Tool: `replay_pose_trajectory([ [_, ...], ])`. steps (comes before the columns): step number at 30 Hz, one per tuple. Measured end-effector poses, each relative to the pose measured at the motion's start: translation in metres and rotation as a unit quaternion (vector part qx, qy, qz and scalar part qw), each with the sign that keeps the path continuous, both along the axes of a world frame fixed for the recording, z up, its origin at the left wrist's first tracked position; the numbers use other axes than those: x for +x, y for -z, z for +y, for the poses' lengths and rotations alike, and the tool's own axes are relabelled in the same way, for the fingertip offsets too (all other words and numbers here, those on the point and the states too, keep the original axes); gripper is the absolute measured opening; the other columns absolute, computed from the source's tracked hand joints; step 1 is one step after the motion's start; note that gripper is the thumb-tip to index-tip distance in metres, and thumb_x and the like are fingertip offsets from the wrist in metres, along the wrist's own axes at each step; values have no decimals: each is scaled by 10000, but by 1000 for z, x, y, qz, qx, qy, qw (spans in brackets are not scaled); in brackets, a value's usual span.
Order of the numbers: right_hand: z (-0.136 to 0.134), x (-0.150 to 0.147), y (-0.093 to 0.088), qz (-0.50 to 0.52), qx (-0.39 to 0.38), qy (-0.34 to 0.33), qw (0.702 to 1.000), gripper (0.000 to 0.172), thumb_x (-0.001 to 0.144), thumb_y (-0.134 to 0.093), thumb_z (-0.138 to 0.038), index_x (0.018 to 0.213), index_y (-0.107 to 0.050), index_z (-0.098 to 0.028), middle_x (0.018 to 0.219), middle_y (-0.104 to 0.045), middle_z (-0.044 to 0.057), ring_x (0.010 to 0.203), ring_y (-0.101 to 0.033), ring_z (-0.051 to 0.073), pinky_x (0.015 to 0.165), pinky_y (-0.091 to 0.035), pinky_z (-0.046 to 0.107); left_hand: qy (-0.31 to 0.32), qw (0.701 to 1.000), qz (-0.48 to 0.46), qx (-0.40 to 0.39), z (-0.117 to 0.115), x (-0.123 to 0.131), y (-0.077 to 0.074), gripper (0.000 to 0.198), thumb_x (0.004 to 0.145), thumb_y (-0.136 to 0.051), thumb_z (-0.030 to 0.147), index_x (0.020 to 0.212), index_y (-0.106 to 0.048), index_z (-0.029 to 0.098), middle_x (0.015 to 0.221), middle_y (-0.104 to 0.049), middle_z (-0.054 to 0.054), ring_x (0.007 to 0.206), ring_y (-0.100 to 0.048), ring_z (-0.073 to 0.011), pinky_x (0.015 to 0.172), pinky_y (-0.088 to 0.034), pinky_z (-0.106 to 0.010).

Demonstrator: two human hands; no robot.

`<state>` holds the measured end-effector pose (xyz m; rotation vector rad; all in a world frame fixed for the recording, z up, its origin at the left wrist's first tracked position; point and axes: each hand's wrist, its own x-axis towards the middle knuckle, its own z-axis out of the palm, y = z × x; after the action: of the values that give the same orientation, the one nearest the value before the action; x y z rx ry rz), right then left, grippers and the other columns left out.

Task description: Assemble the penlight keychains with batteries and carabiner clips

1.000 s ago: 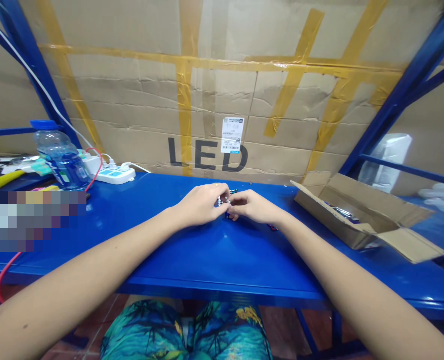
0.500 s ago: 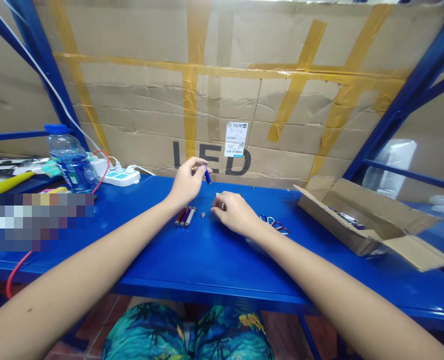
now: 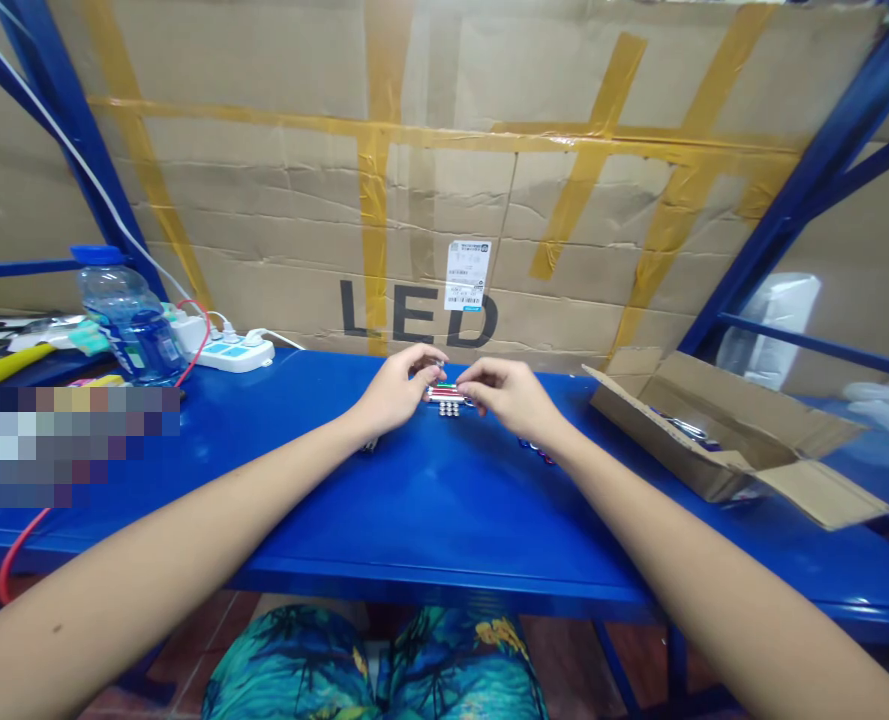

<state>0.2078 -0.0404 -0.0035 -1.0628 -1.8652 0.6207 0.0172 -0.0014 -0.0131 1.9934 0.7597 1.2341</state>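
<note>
Near the middle of the table my left hand (image 3: 399,388) is closed in a pinch, with the silvery end of a small metal tube (image 3: 440,364) showing at its fingertips. Facing it, my right hand (image 3: 513,398) also has thumb and fingers pinched together; whatever is in them is hidden. Between the hands lies a row of small coloured tubes (image 3: 444,394), green, red and silver. Just in front of them are several tiny round silvery pieces (image 3: 449,409), like button cells. My left wrist mostly hides other metal tubes (image 3: 370,445). Coloured carabiners (image 3: 537,451) lie partly behind my right wrist.
On the right stands an open cardboard box (image 3: 661,430) with metal items inside. A water bottle (image 3: 133,325) and a white power strip (image 3: 234,352) are at the back left, with a red cable (image 3: 16,550) near the edge. A large taped carton (image 3: 286,220) backs the blue table (image 3: 414,520).
My left hand has moved right and down, and the blue of its tube no longer shows. My right hand has lifted and shifted right, uncovering the tube row and round pieces. The view shifted slightly.
</note>
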Motion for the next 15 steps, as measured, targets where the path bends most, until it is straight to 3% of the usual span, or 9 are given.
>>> replay_pose_trajectory([
  [5,3,5,-5,82,10,14,996,130,774,-675,-293,768,-640,-168,568,-585,-11,505,-534,132,533,-434,299,-40,989,115,89,-14,5,-1,138,916,-545,215,978,-660,173,981,-725,-49,927,-653,-183,849,-511,-347],
  [15,1,0,2,115,-67,-34,991,207,759,-709,-349,756,-617,-163,616,-626,14,520,-565,132,510,-475,289,-74,953,151,253,-19,4,3,65,914,-577,207,936,-633,183,915,-690,-33,849,-624,-162,785,-487,-305],
])
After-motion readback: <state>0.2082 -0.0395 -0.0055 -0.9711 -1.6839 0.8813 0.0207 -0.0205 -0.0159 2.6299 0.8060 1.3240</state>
